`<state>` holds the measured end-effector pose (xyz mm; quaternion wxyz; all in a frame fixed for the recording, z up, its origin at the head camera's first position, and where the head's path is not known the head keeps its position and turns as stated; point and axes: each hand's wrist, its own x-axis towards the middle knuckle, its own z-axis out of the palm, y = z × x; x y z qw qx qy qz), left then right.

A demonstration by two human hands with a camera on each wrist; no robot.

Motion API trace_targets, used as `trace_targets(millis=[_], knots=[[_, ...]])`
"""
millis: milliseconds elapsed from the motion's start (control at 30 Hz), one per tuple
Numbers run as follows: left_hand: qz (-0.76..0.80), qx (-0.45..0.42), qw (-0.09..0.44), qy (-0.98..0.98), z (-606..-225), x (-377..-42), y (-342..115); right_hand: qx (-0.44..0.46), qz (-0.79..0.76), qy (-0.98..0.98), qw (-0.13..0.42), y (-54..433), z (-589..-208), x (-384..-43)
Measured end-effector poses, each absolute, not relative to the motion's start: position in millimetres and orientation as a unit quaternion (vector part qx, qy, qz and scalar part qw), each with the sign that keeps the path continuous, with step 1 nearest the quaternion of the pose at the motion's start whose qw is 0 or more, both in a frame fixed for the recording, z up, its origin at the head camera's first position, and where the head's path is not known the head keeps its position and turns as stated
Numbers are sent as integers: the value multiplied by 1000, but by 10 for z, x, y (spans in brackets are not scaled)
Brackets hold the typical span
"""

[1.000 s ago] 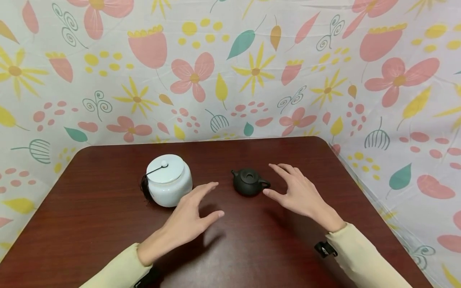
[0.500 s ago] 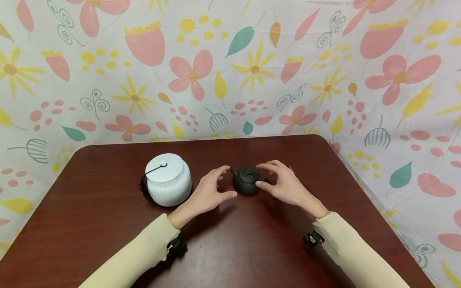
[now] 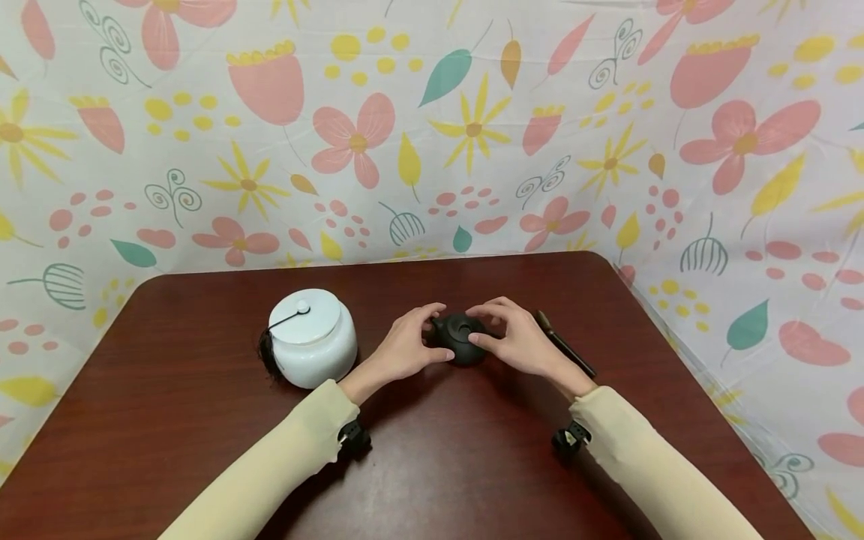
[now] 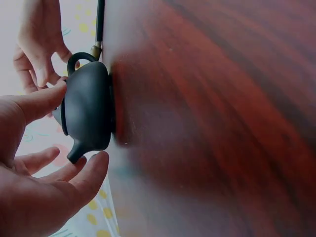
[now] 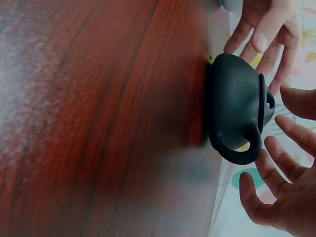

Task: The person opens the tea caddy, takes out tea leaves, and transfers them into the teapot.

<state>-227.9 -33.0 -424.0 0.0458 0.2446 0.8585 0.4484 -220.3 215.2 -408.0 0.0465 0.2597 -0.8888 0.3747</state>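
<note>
A small black teapot [image 3: 460,341] rests on the table between my two hands, its spout toward the left and its handle toward the right. My left hand [image 3: 403,345] surrounds the spout side; in the left wrist view its thumb [image 4: 47,101] lies near the lid's edge, and the fingers curve loosely by the spout. On the handle side is my right hand [image 3: 520,341], its thumb over the lid area in the head view. The right wrist view shows the right fingers [image 5: 284,160] spread beside the handle, with gaps between. Whether any fingertip touches the teapot is unclear.
A white lidded jar [image 3: 313,352] with a black tassel [image 3: 268,354] stands left of the teapot. Right of my right hand lies a dark-handled brush [image 3: 567,346]. The brown table [image 3: 169,420] meets a floral cloth backdrop [image 3: 432,150] behind and at the right.
Both hands have moved inward to the teapot from either side. The brush, earlier hidden behind the right hand and arm, now shows. The teapot and jar have stayed in place.
</note>
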Motion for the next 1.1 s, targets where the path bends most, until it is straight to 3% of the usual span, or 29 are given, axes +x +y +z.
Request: trace_targets(millis=[1100], knots=[[463,229,67,854,-4286,-2438,-266,208,455,-866,-25,2091,-4134,-2361]])
